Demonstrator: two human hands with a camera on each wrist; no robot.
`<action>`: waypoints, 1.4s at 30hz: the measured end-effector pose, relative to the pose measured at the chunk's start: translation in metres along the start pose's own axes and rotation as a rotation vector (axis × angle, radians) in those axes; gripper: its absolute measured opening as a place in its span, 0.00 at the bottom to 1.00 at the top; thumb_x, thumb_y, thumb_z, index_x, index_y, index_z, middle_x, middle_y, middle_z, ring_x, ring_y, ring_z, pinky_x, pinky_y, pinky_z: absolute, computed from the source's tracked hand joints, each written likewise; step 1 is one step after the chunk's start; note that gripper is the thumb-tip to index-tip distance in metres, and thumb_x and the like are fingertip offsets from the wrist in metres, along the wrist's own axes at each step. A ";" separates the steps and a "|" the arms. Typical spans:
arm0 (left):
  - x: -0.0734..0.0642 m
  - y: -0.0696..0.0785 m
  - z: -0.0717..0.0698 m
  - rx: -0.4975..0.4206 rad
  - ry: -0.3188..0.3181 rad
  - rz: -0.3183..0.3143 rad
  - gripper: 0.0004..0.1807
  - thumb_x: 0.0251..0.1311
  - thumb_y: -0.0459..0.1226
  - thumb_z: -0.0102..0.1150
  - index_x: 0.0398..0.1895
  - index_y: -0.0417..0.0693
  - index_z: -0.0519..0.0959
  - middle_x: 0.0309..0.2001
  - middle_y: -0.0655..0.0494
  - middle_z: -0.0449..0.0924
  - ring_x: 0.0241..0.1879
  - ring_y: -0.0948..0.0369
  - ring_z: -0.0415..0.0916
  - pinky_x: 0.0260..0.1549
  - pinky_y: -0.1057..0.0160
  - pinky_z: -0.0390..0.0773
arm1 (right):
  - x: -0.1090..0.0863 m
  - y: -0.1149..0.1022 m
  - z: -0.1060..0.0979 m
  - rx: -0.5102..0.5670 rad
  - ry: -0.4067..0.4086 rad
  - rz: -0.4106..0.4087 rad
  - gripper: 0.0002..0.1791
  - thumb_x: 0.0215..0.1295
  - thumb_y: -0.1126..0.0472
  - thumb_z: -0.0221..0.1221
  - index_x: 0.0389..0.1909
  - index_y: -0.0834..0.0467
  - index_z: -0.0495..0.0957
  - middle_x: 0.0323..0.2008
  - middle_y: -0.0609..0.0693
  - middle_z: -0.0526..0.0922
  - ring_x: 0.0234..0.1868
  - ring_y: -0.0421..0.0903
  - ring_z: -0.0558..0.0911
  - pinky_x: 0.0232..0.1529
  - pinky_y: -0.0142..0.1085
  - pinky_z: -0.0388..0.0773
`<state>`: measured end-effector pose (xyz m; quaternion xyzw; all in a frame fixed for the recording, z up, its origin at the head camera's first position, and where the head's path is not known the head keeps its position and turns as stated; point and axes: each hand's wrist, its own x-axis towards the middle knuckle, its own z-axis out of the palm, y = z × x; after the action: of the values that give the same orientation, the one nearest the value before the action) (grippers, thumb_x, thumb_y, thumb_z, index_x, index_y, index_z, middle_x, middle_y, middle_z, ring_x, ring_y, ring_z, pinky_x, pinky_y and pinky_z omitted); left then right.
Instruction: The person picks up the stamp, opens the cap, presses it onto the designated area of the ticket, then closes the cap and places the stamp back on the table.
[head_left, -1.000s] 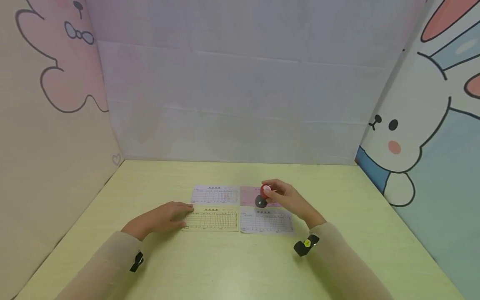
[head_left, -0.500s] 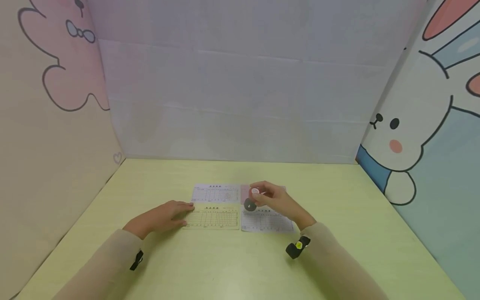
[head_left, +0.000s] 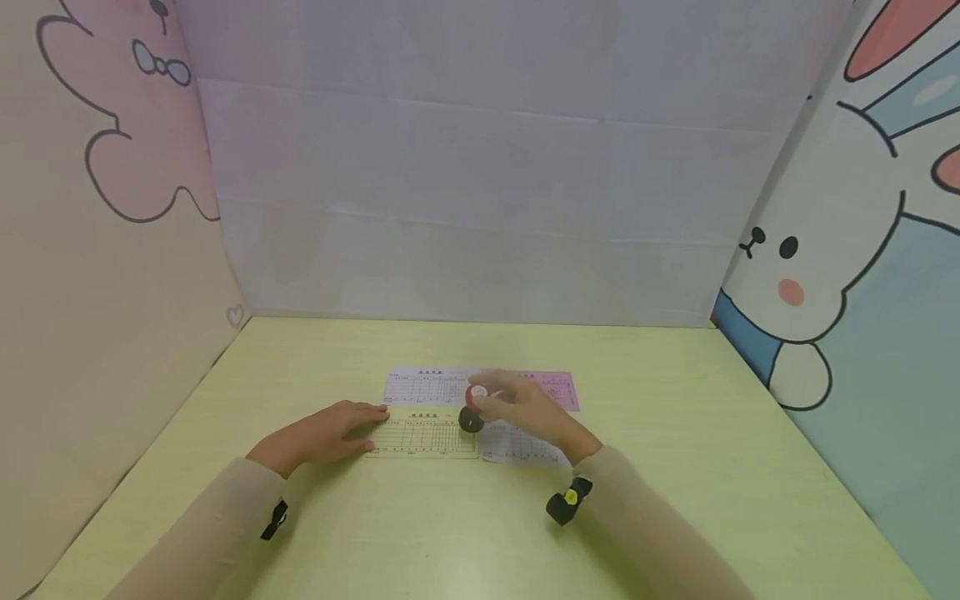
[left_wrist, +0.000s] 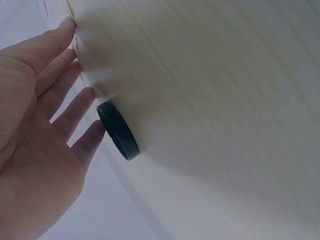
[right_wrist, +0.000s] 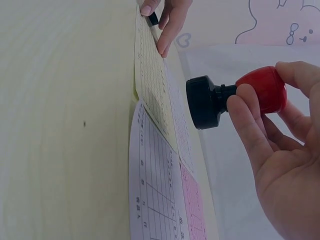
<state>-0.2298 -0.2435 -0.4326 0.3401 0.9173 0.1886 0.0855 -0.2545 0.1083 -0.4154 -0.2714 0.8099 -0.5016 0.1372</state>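
My right hand (head_left: 525,412) grips a stamp by its red knob (right_wrist: 265,90), its black base (right_wrist: 202,102) hanging just over the right end of the yellow form (head_left: 420,437). At that form's left edge my left hand (head_left: 330,437) lies with its fingers spread, fingertips touching the paper. In the left wrist view a low black ring-shaped cap (left_wrist: 118,131) sits on the table beside those fingertips; the left hand hides it in the head view. Around the yellow form lie a white form (head_left: 420,387) behind, a pink form (head_left: 561,389) at the back right and another white form (head_left: 517,444) at right.
The pale yellow table (head_left: 420,533) reaches back to a whitish covered wall (head_left: 480,183). Side panels stand left and right, the right one with a cartoon rabbit (head_left: 817,275).
My right hand has carried the stamp left, from over the pink form, across the front right white form, to the yellow form. The left hand has stayed in place.
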 end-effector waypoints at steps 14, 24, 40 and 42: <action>0.003 -0.003 0.002 0.018 -0.010 -0.019 0.27 0.66 0.35 0.63 0.66 0.32 0.73 0.67 0.38 0.70 0.66 0.37 0.66 0.63 0.39 0.66 | 0.011 0.001 0.023 -0.039 -0.004 -0.047 0.27 0.74 0.47 0.58 0.65 0.58 0.74 0.50 0.52 0.79 0.40 0.44 0.86 0.48 0.40 0.82; 0.003 -0.002 0.002 0.024 -0.016 -0.019 0.27 0.67 0.35 0.63 0.66 0.32 0.72 0.67 0.37 0.70 0.66 0.37 0.66 0.63 0.39 0.66 | 0.011 0.001 0.030 -0.050 -0.014 -0.037 0.28 0.73 0.46 0.58 0.66 0.58 0.74 0.47 0.48 0.81 0.39 0.44 0.86 0.47 0.39 0.81; 0.003 0.000 0.001 0.019 -0.015 -0.014 0.27 0.67 0.35 0.63 0.66 0.31 0.72 0.67 0.36 0.70 0.66 0.37 0.66 0.63 0.39 0.66 | 0.012 0.003 0.032 -0.043 -0.031 -0.033 0.27 0.73 0.47 0.58 0.66 0.58 0.74 0.47 0.46 0.81 0.39 0.45 0.87 0.45 0.38 0.82; 0.003 0.001 0.000 0.016 -0.020 -0.020 0.27 0.67 0.35 0.63 0.66 0.31 0.72 0.67 0.36 0.70 0.66 0.37 0.66 0.63 0.39 0.66 | 0.011 0.004 0.032 -0.055 -0.033 -0.038 0.27 0.73 0.47 0.58 0.65 0.58 0.74 0.47 0.46 0.81 0.39 0.43 0.86 0.44 0.38 0.82</action>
<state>-0.2314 -0.2410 -0.4325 0.3333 0.9214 0.1768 0.0937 -0.2491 0.0792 -0.4334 -0.2989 0.8157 -0.4770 0.1336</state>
